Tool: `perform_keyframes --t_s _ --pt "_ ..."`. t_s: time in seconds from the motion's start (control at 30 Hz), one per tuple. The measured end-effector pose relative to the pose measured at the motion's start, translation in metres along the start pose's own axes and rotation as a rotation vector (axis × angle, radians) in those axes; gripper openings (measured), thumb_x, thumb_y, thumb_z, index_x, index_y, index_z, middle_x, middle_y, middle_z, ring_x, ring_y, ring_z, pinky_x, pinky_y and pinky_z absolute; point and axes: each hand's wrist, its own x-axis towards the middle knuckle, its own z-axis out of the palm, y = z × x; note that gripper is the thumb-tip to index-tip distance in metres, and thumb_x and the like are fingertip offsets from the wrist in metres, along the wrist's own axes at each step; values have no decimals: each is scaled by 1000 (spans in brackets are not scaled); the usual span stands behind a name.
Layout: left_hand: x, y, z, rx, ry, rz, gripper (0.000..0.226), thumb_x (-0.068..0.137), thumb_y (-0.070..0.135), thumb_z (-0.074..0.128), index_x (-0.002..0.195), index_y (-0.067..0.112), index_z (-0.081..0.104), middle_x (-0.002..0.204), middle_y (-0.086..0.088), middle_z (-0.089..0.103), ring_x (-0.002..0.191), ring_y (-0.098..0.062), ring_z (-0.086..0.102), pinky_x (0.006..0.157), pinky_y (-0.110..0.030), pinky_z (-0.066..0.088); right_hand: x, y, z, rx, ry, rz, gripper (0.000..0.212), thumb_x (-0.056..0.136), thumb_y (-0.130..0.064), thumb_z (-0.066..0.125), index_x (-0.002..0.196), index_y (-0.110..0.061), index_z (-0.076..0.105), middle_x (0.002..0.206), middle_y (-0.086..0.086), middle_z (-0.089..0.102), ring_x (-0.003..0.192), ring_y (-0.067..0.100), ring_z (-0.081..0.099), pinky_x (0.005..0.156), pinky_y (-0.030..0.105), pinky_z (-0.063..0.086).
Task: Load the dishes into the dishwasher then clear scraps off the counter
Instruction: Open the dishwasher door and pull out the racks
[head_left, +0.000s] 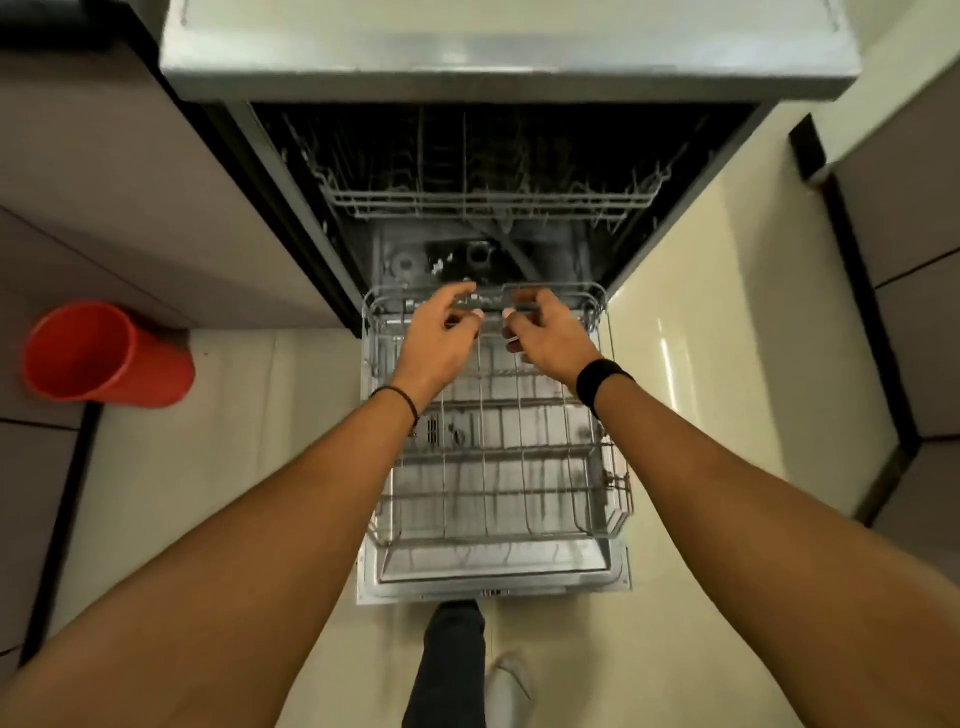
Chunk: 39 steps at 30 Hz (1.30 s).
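Observation:
The dishwasher (509, 78) stands open, its door (493, 584) lying flat in front of me. The empty grey wire lower rack (498, 452) is pulled out over the door. My left hand (441, 338) and my right hand (545, 338) reach side by side to the rack's far rim (384, 301), next to the tub. Thumbs lie over the rim's middle bar and fingers curl under it. The upper rack (488, 200) sits inside the dark tub, also empty. No dishes are in view.
A red plastic bin (104, 358) stands on the floor at the left, against the cabinets. Cabinet fronts line both sides of the pale tiled floor (701, 338). My leg and shoe (457, 670) are just before the door's near edge.

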Motion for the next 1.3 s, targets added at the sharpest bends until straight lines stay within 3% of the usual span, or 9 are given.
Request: perform_keyframes --t_s 0.27,0.37,0.43,0.53,0.6,0.73,0.97,1.17,1.3 --pt "85 53 -19 25 1 45 39 95 13 62 133 19 58 115 -7 69 104 -20 67 91 -35 56 79 -60 -29 -14 66 -46 46 85 -42 61 127 -28 46 118 3 66 101 31 67 90 54 55" --pt "119 58 -18 77 -23 8 39 96 15 62 133 24 56 119 -5 68 94 -20 67 74 -29 56 108 -64 -37 -72 66 -19 48 92 -34 61 135 -25 43 122 8 66 107 33 65 93 52 53" --pt "138 58 -17 138 -35 17 39 96 16 62 133 26 56 123 -3 66 97 -19 67 77 -27 55 127 -62 -41 -135 71 -12 46 95 -30 59 136 -23 41 122 9 66 104 31 66 93 50 53" --pt "163 51 -13 149 -75 39 38 97 15 61 133 20 54 128 -7 63 106 -23 67 93 -38 56 151 -55 -46 -172 57 -48 42 98 -24 56 137 -16 40 115 11 65 78 19 59 73 35 51" --pt "173 46 -11 136 -68 24 34 97 17 61 130 21 54 128 -6 63 105 -23 67 93 -44 57 163 -49 -49 -177 66 -49 45 98 -24 57 139 -17 39 121 11 64 81 21 58 66 30 48" --pt "187 35 -6 135 -57 -20 30 96 21 62 125 25 55 119 -4 66 100 -23 70 87 -48 59 182 -41 -51 -173 43 -17 49 96 -28 59 139 -20 40 133 9 59 105 30 62 90 50 54" --pt "177 29 -1 71 -47 -73 27 97 14 57 114 34 53 91 12 63 97 -31 70 81 -49 59 182 -31 -42 -119 83 18 40 95 -32 60 132 -23 45 123 9 64 97 28 66 84 44 57" --pt "151 19 0 88 -41 -81 25 97 15 56 116 30 57 96 6 68 88 -23 70 82 -44 59 161 -21 -42 -116 24 26 36 96 -28 59 128 -15 47 123 4 62 97 19 59 84 39 48" --pt "117 9 7 95 -25 -115 24 97 15 58 117 30 58 105 2 68 95 -23 70 82 -42 59 132 0 -34 -135 4 65 24 98 -21 55 119 -20 44 94 -3 62 72 14 57 73 37 49"
